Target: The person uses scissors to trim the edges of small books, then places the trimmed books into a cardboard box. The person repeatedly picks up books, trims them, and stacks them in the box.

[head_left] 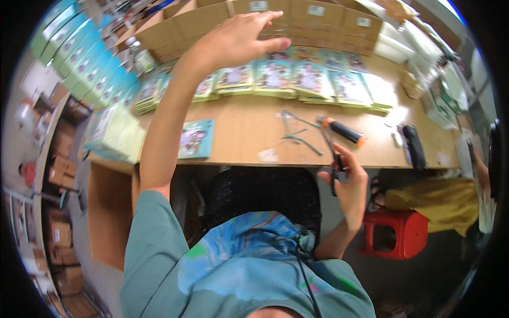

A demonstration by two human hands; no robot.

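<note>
My left hand (241, 42) is stretched far forward over the table, thumb and fingers apart, holding nothing. It hovers above the rows of picture-covered booklets (274, 76), near the cardboard boxes behind them. At the table's front edge, my right hand (350, 185) is closed on a pair of black-handled scissors (336, 164) with the blades pointing away from me. Just beyond the blades lie an orange-and-black cylindrical tool (344, 131) and some thin greenish strips (303, 139). A single blue-edged booklet (196, 139) rests beside my left forearm.
Open cardboard boxes (313, 24) line the back. Teal-and-green boxes (87, 63) are stacked at the left, near a clear bottle (140, 55). A black object (413, 147) lies at the table's right. A red stool (396, 233) stands below, beside another person's mustard-coloured clothing (435, 204).
</note>
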